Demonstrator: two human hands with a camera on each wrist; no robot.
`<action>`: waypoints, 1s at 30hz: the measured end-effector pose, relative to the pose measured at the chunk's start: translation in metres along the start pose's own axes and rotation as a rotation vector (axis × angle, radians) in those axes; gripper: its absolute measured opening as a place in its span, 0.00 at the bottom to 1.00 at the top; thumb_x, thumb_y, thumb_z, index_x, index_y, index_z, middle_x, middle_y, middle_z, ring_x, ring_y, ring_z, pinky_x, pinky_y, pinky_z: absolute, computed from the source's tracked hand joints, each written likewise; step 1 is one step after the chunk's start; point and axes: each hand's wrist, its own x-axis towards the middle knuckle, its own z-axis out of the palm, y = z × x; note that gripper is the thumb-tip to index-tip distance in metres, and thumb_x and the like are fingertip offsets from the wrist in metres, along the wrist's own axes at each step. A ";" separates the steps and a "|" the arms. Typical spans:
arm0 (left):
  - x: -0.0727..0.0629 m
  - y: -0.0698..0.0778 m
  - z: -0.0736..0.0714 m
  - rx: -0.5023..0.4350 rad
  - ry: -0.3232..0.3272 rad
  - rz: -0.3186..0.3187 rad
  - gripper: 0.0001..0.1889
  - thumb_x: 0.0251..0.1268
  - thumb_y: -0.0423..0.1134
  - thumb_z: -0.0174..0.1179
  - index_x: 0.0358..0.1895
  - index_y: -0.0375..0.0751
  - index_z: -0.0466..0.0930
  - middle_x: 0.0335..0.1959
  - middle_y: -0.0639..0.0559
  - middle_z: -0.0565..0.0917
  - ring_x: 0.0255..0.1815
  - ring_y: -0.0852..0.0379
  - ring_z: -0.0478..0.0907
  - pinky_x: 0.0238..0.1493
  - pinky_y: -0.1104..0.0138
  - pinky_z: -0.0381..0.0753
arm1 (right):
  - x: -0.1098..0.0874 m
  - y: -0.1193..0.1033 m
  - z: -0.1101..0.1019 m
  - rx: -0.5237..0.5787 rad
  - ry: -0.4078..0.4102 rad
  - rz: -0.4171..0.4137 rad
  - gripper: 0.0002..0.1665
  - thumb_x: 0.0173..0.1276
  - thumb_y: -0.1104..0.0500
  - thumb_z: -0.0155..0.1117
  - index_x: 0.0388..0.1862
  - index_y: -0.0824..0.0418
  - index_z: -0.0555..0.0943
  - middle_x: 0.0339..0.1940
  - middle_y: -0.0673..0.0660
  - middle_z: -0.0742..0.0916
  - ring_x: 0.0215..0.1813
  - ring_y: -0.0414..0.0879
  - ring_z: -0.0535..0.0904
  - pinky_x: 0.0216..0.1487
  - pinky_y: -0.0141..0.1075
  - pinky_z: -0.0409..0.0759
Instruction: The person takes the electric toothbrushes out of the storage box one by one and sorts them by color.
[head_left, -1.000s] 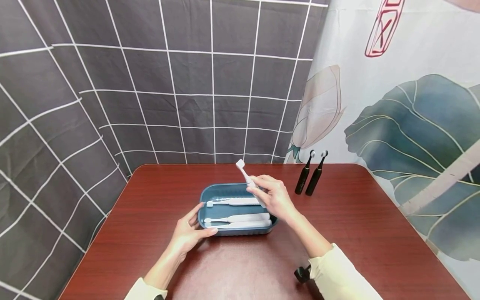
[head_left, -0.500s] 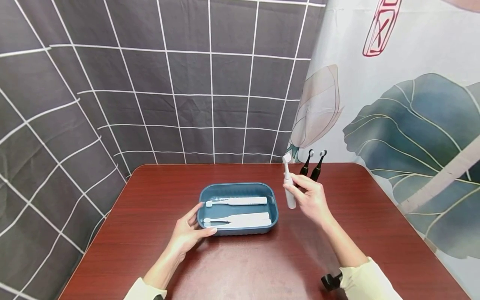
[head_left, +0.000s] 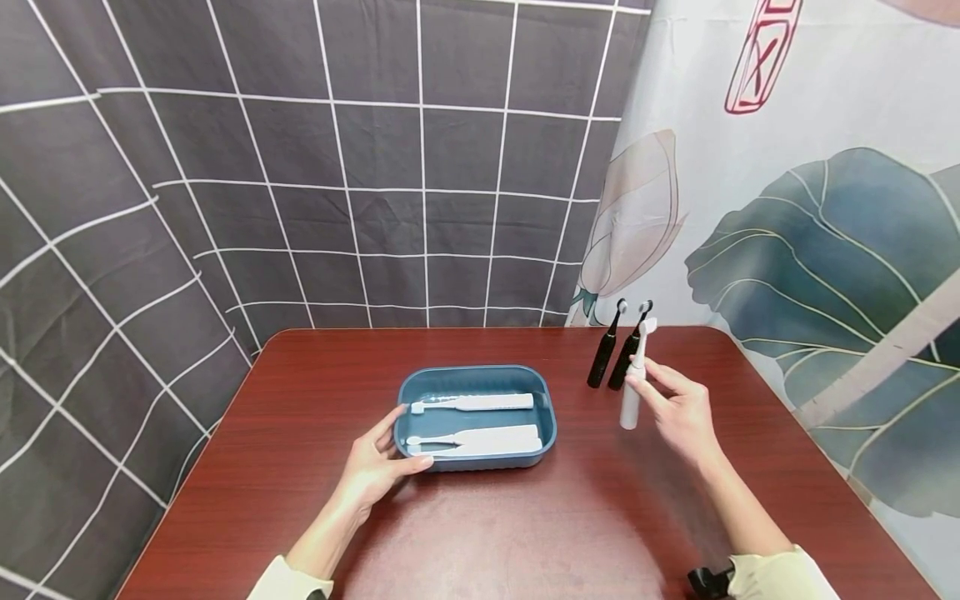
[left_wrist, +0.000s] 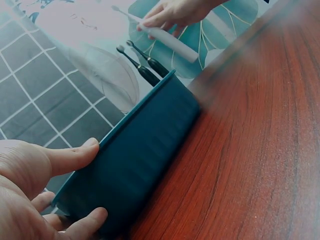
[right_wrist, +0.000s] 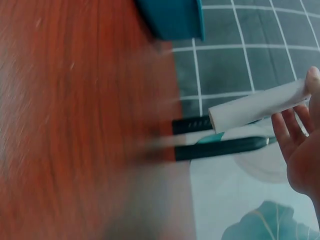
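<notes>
My right hand [head_left: 681, 414] pinches a white electric toothbrush [head_left: 631, 404] by its upper part, brush head up, over the right side of the table. In the right wrist view the handle base of this toothbrush [right_wrist: 257, 106] points toward the tabletop. Just behind it two black electric toothbrushes [head_left: 602, 360] stand upright side by side, one partly hidden by the white one. My left hand [head_left: 372, 469] grips the left end of a blue plastic basket [head_left: 480, 464], thumb at the front corner. Inside lie a white toothbrush [head_left: 495, 402] at the back and two more [head_left: 498, 437] along the front.
The dark red wooden table [head_left: 315, 392] carries all of this. A grey curtain with white grid lines [head_left: 382, 217] hangs behind and to the left. A white cloth with painted leaves [head_left: 825, 250] hangs at the right, close behind the black toothbrushes.
My right hand has carried the white toothbrush from above the basket rightward, to the front right of the black ones, turning it more upright. The left hand and basket stay put.
</notes>
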 end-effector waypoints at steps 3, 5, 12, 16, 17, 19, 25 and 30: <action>0.000 0.000 0.000 -0.003 -0.001 0.001 0.50 0.43 0.31 0.82 0.75 0.45 0.67 0.71 0.36 0.70 0.69 0.37 0.69 0.59 0.56 0.77 | -0.001 0.009 -0.008 -0.010 0.015 0.027 0.21 0.62 0.72 0.72 0.55 0.70 0.84 0.49 0.46 0.89 0.48 0.25 0.81 0.46 0.18 0.76; 0.000 0.000 0.000 -0.011 -0.003 0.001 0.50 0.43 0.31 0.82 0.75 0.45 0.67 0.71 0.36 0.70 0.69 0.37 0.69 0.59 0.55 0.77 | -0.001 0.014 -0.012 -0.016 0.031 0.041 0.21 0.63 0.71 0.72 0.56 0.70 0.84 0.50 0.47 0.89 0.49 0.25 0.81 0.46 0.18 0.76; -0.001 0.000 0.000 -0.020 -0.006 0.010 0.50 0.43 0.30 0.81 0.75 0.45 0.67 0.70 0.36 0.70 0.69 0.37 0.69 0.58 0.57 0.78 | 0.003 0.032 -0.030 -0.054 0.119 0.134 0.22 0.64 0.66 0.73 0.57 0.64 0.85 0.49 0.45 0.89 0.47 0.27 0.80 0.45 0.18 0.76; 0.000 -0.001 0.000 -0.021 -0.005 0.010 0.50 0.43 0.30 0.81 0.75 0.45 0.67 0.70 0.36 0.70 0.69 0.37 0.70 0.56 0.59 0.79 | 0.005 0.052 -0.041 -0.077 0.160 0.213 0.23 0.66 0.62 0.72 0.60 0.60 0.83 0.50 0.47 0.89 0.43 0.29 0.80 0.43 0.18 0.76; 0.000 -0.001 0.000 -0.019 -0.005 0.010 0.50 0.43 0.30 0.81 0.75 0.45 0.67 0.70 0.36 0.70 0.69 0.37 0.69 0.57 0.59 0.78 | 0.005 0.055 -0.044 -0.074 0.171 0.230 0.23 0.66 0.61 0.72 0.61 0.60 0.83 0.50 0.45 0.89 0.42 0.29 0.80 0.42 0.17 0.76; 0.000 0.000 0.000 -0.012 -0.003 0.007 0.50 0.43 0.30 0.81 0.75 0.46 0.67 0.70 0.36 0.70 0.69 0.37 0.69 0.58 0.57 0.78 | 0.004 0.061 -0.048 -0.068 0.192 0.266 0.23 0.67 0.62 0.72 0.61 0.60 0.83 0.47 0.40 0.88 0.40 0.29 0.80 0.41 0.17 0.76; 0.000 0.000 0.000 0.002 -0.001 0.001 0.50 0.43 0.31 0.82 0.75 0.46 0.67 0.71 0.36 0.70 0.69 0.37 0.69 0.61 0.54 0.75 | 0.001 0.060 -0.056 -0.026 0.237 0.297 0.21 0.67 0.65 0.70 0.59 0.65 0.83 0.40 0.31 0.86 0.38 0.28 0.80 0.39 0.17 0.76; 0.000 0.000 -0.001 0.000 0.000 -0.002 0.50 0.43 0.32 0.82 0.75 0.46 0.67 0.71 0.37 0.69 0.69 0.37 0.69 0.61 0.53 0.75 | -0.002 0.045 -0.059 -0.029 0.235 0.276 0.21 0.67 0.66 0.70 0.59 0.68 0.82 0.39 0.30 0.86 0.38 0.28 0.79 0.38 0.16 0.75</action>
